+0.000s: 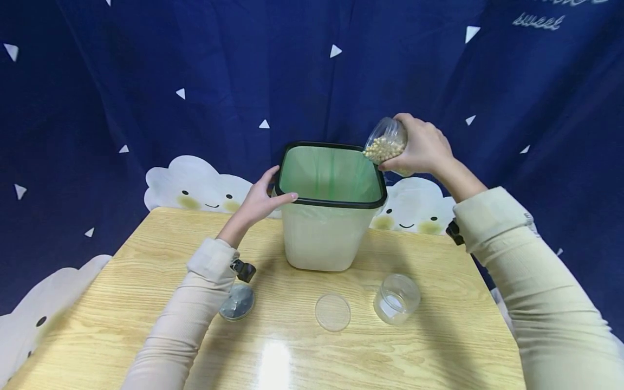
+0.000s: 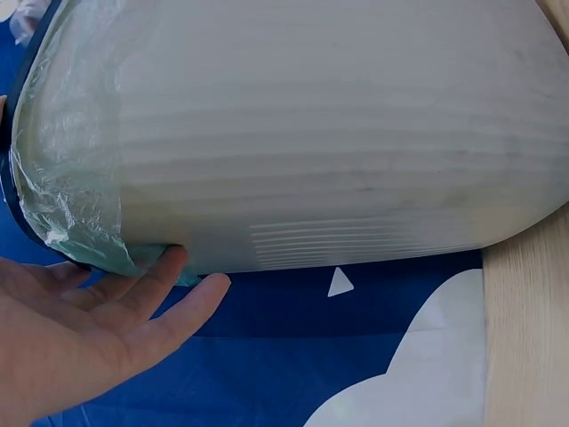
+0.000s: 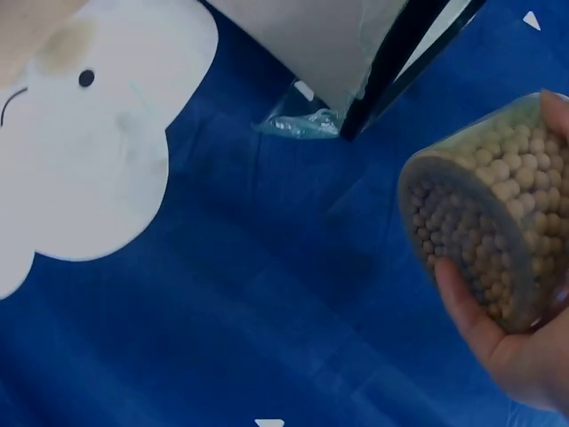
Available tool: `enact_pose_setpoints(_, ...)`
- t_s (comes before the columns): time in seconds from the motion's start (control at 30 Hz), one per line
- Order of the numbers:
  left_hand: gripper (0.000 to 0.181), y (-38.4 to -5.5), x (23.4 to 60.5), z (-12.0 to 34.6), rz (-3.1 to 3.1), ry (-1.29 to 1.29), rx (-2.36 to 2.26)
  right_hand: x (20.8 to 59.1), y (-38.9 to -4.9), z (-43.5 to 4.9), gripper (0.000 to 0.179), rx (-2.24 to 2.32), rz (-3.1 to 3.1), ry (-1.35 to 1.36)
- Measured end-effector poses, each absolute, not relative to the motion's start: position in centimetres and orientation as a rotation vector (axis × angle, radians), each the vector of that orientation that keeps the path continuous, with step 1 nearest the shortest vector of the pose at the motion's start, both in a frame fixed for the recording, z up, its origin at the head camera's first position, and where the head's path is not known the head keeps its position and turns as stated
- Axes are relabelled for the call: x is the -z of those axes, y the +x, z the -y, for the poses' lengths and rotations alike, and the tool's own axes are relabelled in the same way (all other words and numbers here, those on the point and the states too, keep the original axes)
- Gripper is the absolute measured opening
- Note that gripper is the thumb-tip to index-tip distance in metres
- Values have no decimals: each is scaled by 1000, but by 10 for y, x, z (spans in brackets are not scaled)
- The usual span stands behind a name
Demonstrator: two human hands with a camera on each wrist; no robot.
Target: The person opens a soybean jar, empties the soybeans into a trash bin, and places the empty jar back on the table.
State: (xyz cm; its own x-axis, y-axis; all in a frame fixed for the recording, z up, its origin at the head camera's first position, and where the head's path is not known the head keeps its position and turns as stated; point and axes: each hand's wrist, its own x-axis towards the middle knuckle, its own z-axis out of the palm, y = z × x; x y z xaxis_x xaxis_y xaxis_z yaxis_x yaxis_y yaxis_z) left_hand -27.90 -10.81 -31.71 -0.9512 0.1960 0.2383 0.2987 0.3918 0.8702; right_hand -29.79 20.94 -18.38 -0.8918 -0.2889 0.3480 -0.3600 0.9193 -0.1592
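Note:
A pale trash bin (image 1: 322,238) with a black rim and a thin green liner (image 1: 317,168) stands at the back of the table. My left hand (image 1: 260,200) holds its rim at the left corner, thumb over the edge and fingers along the outer side (image 2: 133,320). Above the bin's right rim, my right hand (image 1: 424,143) grips a clear jar (image 1: 390,130), tilted with its mouth toward the bin. Small round pale-yellow beans (image 1: 385,149) fill much of it. The right wrist view shows the jar's base (image 3: 462,240) and the thumb across it.
Nearer on the wooden table (image 1: 370,357) stand a second clear jar (image 1: 397,299) and, to its left, a flat clear disc (image 1: 333,312). A round silver lid (image 1: 237,301) lies beside the left forearm. A dark blue curtain (image 1: 234,70) hangs behind the table.

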Motion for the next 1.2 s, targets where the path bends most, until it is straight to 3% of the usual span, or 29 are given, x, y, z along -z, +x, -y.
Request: enact_pose_setpoints(1.2,84,-278,318,106,2541,-456,1634,157,-300,-192,94,215,2707,630)
